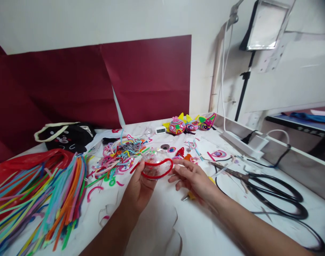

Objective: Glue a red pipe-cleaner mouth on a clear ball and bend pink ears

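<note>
Near the middle of the head view, my left hand [141, 188] grips a clear plastic ball [155, 160], its thumb pressed at the left side. A red pipe cleaner [158, 175], bent into a long loop, lies against the ball's near side, with a free end sticking out left past my thumb. At the loop's right end is my right hand [191, 177], its fingers loosely curled and apart. The fingertips are beside the loop or just touching it; I cannot tell which. Nothing is seen held in that hand.
Large black-handled scissors [261, 188] lie at the right. Bundled coloured pipe cleaners [52, 202] spread at the left, with a pile of cut pieces [111, 156] behind. Decorated balls [177, 125], a small digital timer [160, 130] and a power strip [242, 144] stand farther back.
</note>
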Available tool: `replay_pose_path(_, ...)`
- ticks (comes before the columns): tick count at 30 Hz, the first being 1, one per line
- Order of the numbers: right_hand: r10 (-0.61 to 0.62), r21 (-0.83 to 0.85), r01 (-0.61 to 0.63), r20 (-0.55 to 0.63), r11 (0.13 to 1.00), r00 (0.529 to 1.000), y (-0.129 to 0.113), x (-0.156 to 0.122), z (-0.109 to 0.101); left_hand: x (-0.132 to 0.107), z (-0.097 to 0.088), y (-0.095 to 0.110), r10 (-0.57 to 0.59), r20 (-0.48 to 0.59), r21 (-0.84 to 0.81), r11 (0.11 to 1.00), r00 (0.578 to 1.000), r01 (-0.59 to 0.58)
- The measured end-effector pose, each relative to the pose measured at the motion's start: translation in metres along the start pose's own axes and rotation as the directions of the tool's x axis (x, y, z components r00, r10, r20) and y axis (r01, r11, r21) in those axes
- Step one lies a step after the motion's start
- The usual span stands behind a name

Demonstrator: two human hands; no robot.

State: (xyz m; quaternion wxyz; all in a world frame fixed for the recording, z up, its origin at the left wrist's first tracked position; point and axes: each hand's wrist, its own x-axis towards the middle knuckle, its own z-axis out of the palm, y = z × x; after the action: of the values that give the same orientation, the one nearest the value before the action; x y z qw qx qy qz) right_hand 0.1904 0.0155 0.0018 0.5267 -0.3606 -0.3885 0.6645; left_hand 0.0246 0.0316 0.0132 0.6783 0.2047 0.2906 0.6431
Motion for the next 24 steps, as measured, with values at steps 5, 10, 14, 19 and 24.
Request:
replay_pose_path(5,-0.484,-0.504,0.395,-0.053,0.768,0.873,0.003,0.0,-0.009,0.002,-0.007,-0.003,0.018,-0.024,0.049,0.999,1.0,-0.017)
replay_pose_path(10,-0.795,-0.728,0.685,0.422,-0.01,0.436,0.008,-0.011,-0.007,-0.001,-0.014,-0.009,0.013,0.108,0.203,0.979,0.994,-0.035)
replay_pose_path(14,-0.688,-0.682,0.693,0.62,-0.234,0.377,0.013,-0.013,-0.004,-0.006,-0.013,-0.015,-0.019,0.177,0.327,0.944,0.984,-0.04)
replay_pose_path(19,-0.642,-0.683,0.655,0.667,-0.323,0.378,0.018,-0.009,-0.006,-0.009,-0.013,-0.02,-0.009,0.175,0.339,0.939,0.984,-0.052)
replay_pose_path(24,-0.621,-0.681,0.621,0.691,-0.388,0.37,0.022,-0.007,-0.008,-0.013,-0.014,-0.023,-0.017,0.197,0.365,0.929,0.98,-0.057)
